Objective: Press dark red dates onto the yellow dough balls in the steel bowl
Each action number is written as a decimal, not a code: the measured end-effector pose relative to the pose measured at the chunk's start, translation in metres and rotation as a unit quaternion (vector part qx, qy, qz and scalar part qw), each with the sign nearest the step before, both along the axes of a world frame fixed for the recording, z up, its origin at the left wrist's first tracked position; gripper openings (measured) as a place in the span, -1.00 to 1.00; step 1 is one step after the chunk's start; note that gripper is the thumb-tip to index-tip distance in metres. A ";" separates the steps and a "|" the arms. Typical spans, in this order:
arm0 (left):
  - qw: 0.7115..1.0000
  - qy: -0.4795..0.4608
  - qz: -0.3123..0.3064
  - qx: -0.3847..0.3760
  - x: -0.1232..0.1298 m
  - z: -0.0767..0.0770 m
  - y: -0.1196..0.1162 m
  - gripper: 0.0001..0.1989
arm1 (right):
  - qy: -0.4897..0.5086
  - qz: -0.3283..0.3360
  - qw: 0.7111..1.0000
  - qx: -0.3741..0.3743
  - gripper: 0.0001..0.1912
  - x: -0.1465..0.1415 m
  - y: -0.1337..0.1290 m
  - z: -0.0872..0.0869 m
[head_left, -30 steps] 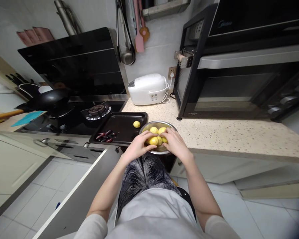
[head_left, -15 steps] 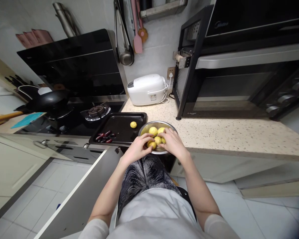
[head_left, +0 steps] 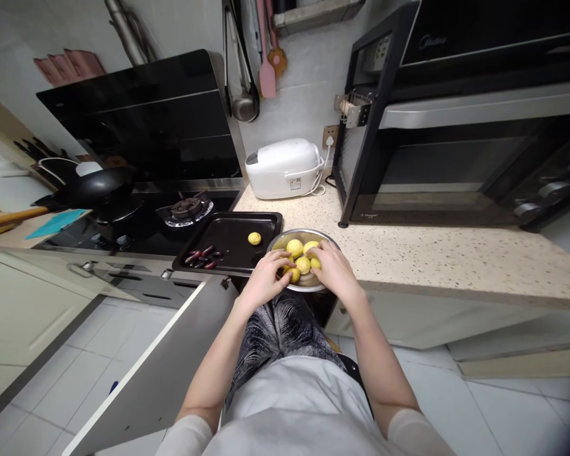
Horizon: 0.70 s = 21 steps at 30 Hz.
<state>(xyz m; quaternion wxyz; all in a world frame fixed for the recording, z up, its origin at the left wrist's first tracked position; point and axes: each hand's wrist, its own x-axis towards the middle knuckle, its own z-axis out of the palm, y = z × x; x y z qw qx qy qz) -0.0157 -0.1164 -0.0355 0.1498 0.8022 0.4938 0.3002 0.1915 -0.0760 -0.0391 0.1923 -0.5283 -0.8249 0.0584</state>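
Lying between and just ahead of the two hands, the yellow fruits (head_left: 303, 265) rest in a metal bowl (head_left: 308, 280), near-round without marked long axis, with left hand (head_left: 266, 279) and right hand (head_left: 336, 271) about equally near, fingers half-curled at fruit, though whether either grips cannot be told.

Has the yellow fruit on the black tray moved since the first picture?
Yes, the yellow fruit has shifted slightly left in view, judged against the white rice cooker.
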 end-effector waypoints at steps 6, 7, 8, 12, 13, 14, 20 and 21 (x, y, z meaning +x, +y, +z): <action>1.000 0.004 0.013 0.005 0.004 0.000 0.001 -0.85 | 0.022 0.003 1.000 -0.001 -0.64 0.006 -0.003 -0.002; 1.000 -0.005 0.010 0.007 0.004 -0.001 0.000 -0.84 | 0.024 0.001 1.000 0.000 -0.64 0.007 -0.004 -0.002; 1.000 -0.017 0.007 0.010 0.005 -0.001 -0.001 -0.83 | 0.024 0.000 1.000 0.001 -0.65 0.007 -0.005 -0.001; 0.997 -0.076 0.001 0.032 0.006 -0.001 -0.005 -0.82 | 0.027 0.003 1.000 -0.001 -0.66 0.008 -0.008 0.001; 0.995 -0.088 0.002 0.039 0.006 -0.001 -0.006 -0.82 | 0.031 0.003 0.999 -0.003 -0.65 0.008 -0.009 0.002; 0.994 -0.098 0.003 0.046 0.006 -0.001 -0.006 -0.82 | 0.036 0.002 0.999 -0.004 -0.65 0.009 -0.010 0.002; 0.984 -0.113 0.088 0.103 -0.014 -0.009 0.011 -0.74 | 0.066 0.000 0.998 -0.006 -0.65 0.013 -0.016 0.004; 0.981 -0.103 0.118 0.112 -0.021 -0.012 0.018 -0.70 | 0.073 0.001 0.997 -0.006 -0.65 0.013 -0.017 0.004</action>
